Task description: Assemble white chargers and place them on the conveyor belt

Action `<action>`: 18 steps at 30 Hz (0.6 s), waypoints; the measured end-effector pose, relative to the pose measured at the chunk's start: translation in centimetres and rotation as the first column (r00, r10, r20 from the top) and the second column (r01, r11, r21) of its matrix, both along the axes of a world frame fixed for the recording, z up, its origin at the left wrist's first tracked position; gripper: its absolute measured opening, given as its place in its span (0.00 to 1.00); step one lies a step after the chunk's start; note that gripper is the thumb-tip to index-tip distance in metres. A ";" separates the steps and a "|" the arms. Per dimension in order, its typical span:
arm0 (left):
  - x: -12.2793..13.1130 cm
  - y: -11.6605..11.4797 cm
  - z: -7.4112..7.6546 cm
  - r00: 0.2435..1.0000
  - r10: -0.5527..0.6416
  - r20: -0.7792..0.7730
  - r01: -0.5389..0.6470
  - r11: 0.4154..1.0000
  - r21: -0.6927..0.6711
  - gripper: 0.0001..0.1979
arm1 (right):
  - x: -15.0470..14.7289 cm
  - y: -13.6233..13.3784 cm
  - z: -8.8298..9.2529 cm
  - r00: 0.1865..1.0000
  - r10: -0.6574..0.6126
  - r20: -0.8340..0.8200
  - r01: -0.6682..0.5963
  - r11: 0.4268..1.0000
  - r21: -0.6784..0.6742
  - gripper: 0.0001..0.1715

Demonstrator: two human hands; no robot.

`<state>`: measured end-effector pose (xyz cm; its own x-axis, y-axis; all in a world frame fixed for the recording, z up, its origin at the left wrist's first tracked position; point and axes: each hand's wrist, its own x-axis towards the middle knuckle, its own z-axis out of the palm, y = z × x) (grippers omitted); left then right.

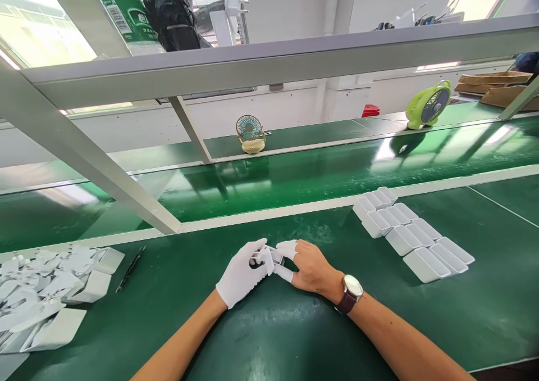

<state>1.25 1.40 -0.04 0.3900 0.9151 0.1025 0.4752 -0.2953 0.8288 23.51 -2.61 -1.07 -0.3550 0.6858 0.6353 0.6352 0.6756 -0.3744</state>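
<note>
Both my hands meet over the green work surface, holding a small white plastic part [266,259] between them. My left hand [243,274], in a white glove, is closed around its left side. My right hand [309,266], bare but for white finger cots and with a watch at the wrist, pinches the part's right end between thumb and fingers. The exact shape of the part is partly hidden by my fingers. To the left lies a pile of loose white plastic parts [46,291]. On the right, white plastic housings [421,237] are lined up in several touching rows.
A black pen [131,268] lies beside the pile. Beyond runs a green conveyor belt [286,176], with a small fan [250,134] and a green fan [428,105] behind it. A shelf beam [269,63] crosses overhead, carrying a bottle [130,18]; a slanted post [96,156] stands left.
</note>
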 end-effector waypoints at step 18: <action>0.5 -0.7 1.8 0.999 -0.044 -0.025 0.041 0.991 -0.130 0.32 | 0.8 1.9 -2.3 0.952 -0.243 0.185 0.260 0.963 -0.069 0.19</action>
<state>1.74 0.69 1.73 0.4300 0.9024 -0.0268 0.4877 -0.2071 0.8481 24.34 -0.69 -3.41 -0.2628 0.8192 0.5098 0.8407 0.4537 -0.2957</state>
